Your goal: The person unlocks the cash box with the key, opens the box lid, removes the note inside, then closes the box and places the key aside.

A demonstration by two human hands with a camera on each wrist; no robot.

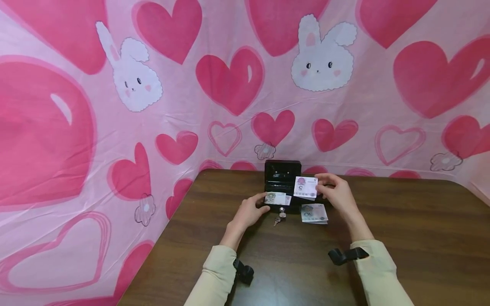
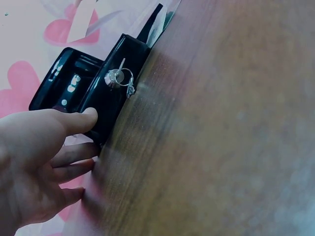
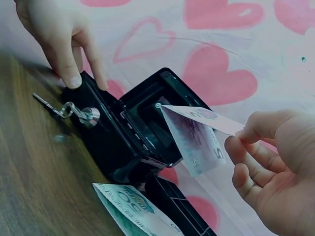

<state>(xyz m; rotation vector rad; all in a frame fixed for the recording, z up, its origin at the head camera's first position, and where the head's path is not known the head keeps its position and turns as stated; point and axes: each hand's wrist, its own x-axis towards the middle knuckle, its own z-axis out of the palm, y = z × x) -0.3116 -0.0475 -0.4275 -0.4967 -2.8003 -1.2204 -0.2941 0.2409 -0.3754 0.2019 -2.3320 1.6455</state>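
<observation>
A small black cash box (image 1: pixel 273 208) stands on the table with its lid (image 1: pixel 282 168) raised. My left hand (image 1: pixel 246 213) holds its left front corner, thumb on the front wall and fingers along the side. Between thumb and fingers, my right hand (image 1: pixel 340 196) pinches a folded pinkish 5 banknote (image 1: pixel 305 187) above the box's right side. Other notes (image 1: pixel 274 198) lie in the box; its floor is hidden. A key ring (image 2: pixel 129 78) hangs from the key in the front lock (image 3: pixel 90 117).
Right of the box sits a black compartment tray (image 3: pixel 189 212), with a folded greenish 50 banknote (image 1: pixel 314 213) over its front part. The brown wooden table (image 1: pixel 402 238) meets a pink heart-and-rabbit cloth (image 1: pixel 367 114) behind. A black strap camera is on each wrist.
</observation>
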